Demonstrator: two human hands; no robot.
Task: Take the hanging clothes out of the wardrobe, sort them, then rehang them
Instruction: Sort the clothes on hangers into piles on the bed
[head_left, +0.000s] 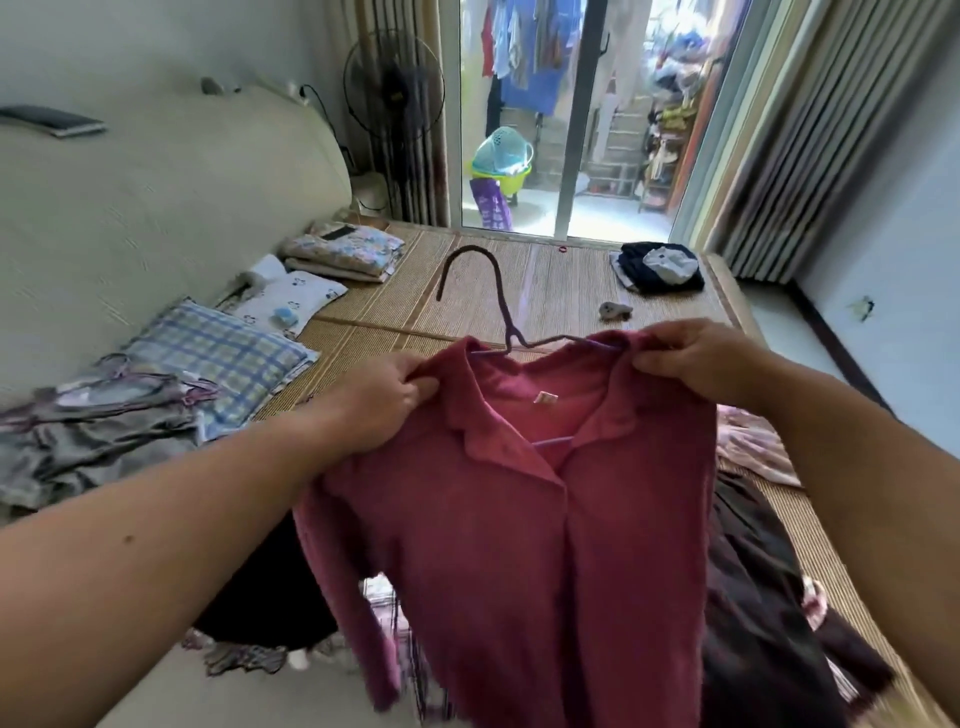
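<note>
A maroon collared shirt (519, 519) hangs in the air in front of me on a thin wire hanger (493, 301), whose hook sticks up above the collar. My left hand (384, 400) pinches the shirt's left shoulder. My right hand (696, 358) grips the right shoulder and collar. More clothes lie on the bed below: a grey garment (88, 441) at the left, dark garments (763, 597) under and right of the shirt, and a pink patterned piece (753, 441) at the right.
A woven mat (545, 291) covers the bed. A checked pillow (218, 358) and folded floral bedding (343, 254) lie by the padded headboard (156, 208). A dark folded pile (660, 267) sits at the far edge. A fan (395, 93) stands before the glass door (571, 119).
</note>
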